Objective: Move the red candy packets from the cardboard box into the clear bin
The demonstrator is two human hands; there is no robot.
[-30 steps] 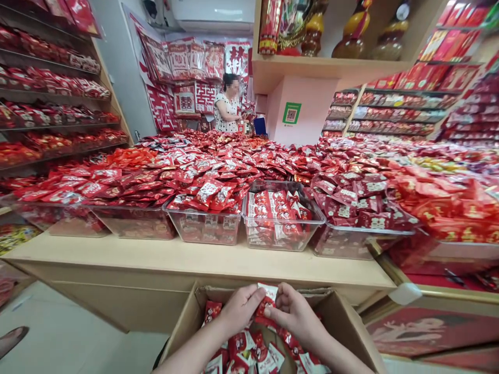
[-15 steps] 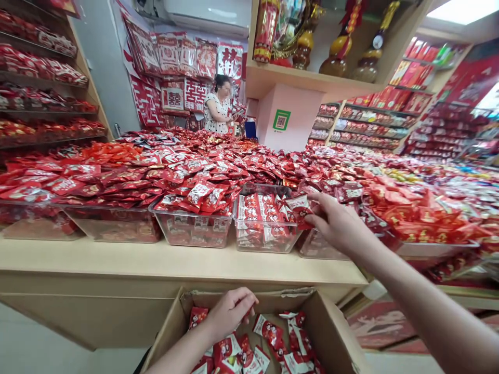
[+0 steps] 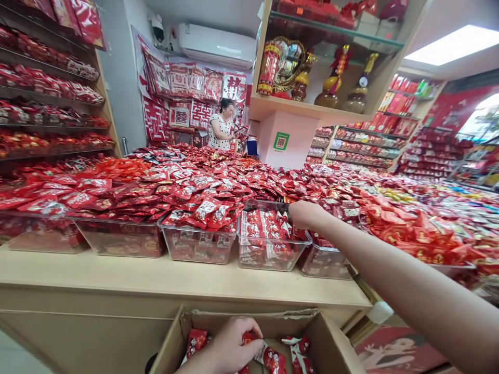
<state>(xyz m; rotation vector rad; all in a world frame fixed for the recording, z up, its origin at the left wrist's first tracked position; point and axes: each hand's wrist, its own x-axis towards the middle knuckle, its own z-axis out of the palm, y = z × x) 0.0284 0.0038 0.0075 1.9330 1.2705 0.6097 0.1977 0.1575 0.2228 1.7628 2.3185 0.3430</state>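
Note:
My right hand (image 3: 306, 214) reaches into the right rear of a clear plastic bin (image 3: 268, 259). Its fingers point down and are hidden, so what they hold does not show. Inside that bin, red-and-white candy packets (image 3: 265, 223) stand in neat rows. Lower down, my left hand (image 3: 236, 345) is inside an open cardboard box (image 3: 339, 337), fingers and thumb curled around a small red packet (image 3: 248, 338). Close by in the box lie loose candy packets (image 3: 273, 358), some with white ends, and others (image 3: 298, 350) toward its right side.
More clear bins (image 3: 198, 246) heaped with red packets line the wooden counter (image 3: 136, 275). Orange-red packets (image 3: 413, 228) pile up at right. A display cabinet (image 3: 323, 106) overhangs the middle. Behind the counter stands a person (image 3: 221, 127) in a dotted top. Stocked shelves (image 3: 47, 83) rise at left.
My right hand has moved left and deeper into the clear bin; the packet it held is now out of sight. My left hand has lowered and closed around a packet. The view has tilted up.

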